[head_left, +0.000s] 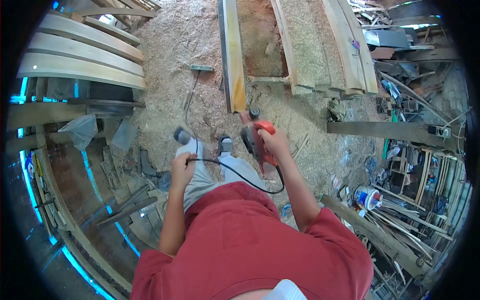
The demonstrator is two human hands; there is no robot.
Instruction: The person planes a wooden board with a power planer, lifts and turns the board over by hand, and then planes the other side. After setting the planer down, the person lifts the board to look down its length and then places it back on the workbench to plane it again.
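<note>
My right hand (274, 141) is wrapped round the handle of a red power planer (258, 142), which is held up near the near end of a long yellowish board (235, 65). A black power cord (237, 172) loops from the back of the planer over to my left hand (183, 167), whose fingers are closed on it. From there the cord runs on to a power strip (201, 68) lying on the shavings. Whether the planer touches the board I cannot tell.
Shavings cover the ground (170, 45). Long planks (80, 62) are stacked at the left, and more boards (345, 50) lie to the right of the yellowish one. A white bucket (367, 198), a thick beam (375, 128) and wood scraps stand at the right.
</note>
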